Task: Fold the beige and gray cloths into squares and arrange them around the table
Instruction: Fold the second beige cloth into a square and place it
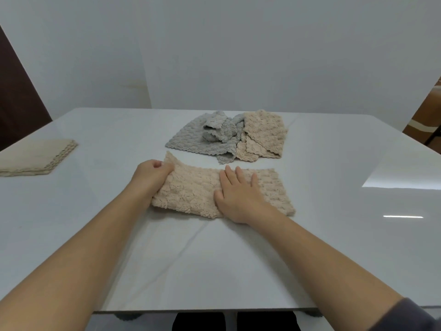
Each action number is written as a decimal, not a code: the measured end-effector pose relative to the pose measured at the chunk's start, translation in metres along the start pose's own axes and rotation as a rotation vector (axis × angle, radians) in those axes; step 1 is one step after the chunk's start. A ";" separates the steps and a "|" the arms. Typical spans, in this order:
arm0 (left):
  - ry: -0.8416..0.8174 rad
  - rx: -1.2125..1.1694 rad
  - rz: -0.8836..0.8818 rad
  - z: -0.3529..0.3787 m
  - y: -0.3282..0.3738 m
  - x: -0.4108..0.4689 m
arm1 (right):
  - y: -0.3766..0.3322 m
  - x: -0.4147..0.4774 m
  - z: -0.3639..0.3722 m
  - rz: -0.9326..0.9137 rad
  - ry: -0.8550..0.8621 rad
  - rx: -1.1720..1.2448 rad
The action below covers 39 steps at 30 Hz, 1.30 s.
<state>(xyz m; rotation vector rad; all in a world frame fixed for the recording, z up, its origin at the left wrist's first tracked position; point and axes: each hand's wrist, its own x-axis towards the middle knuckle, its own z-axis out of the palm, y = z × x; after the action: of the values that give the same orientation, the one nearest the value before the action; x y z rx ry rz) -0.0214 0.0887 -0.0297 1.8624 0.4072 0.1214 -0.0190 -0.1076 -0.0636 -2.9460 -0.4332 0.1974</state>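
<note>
While the left hand [152, 174] grips the 9 o'clock end of the beige cloth [191, 189], its fingers [165, 168] clenched round the lifted edge, the right hand [238, 197] lies flat on the middle of the strip with its fingers [239, 175] straight and released, pressing down and grasping nothing. The cloth lies as a long band across the near centre of the worktop [334, 235], running from 9 to 3 o'clock, so the step in hand looks like bringing one end over the other to make a square.

The risks, as I judge them:
- The worktop is glossy. If the pressing palm eases, the whole band may slide toward 3 o'clock instead of folding.
- The pile is thick and fluffy. The layers may creep on each other, leaving edges that do not meet and a lopsided shape.
- If only one corner is carried over, the far edge at 12 o'clock could lag and skew the fold.
- The loose heap of gray cloth [188, 137] and a second beige piece [265, 134] sits just beyond at 12 o'clock; a wide sweep might snag it.

The folded stack [35, 156] at 10 o'clock lies well apart and seems safe.
</note>
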 end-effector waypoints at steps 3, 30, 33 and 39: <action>-0.193 -0.263 -0.134 0.002 0.028 -0.006 | 0.001 -0.004 -0.018 -0.058 0.052 0.234; -0.227 0.415 0.628 0.101 0.018 -0.035 | 0.096 -0.016 -0.056 0.334 0.138 1.390; -0.318 0.533 0.594 0.107 0.018 -0.034 | 0.103 -0.019 -0.050 0.343 0.182 1.190; -0.378 0.863 0.583 0.117 0.007 -0.035 | 0.090 -0.016 -0.024 0.306 0.329 0.295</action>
<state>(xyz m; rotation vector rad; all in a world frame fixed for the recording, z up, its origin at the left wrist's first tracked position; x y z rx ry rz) -0.0194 -0.0306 -0.0570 2.7407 -0.4368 -0.0284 -0.0062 -0.2011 -0.0541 -2.6648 0.0868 -0.1742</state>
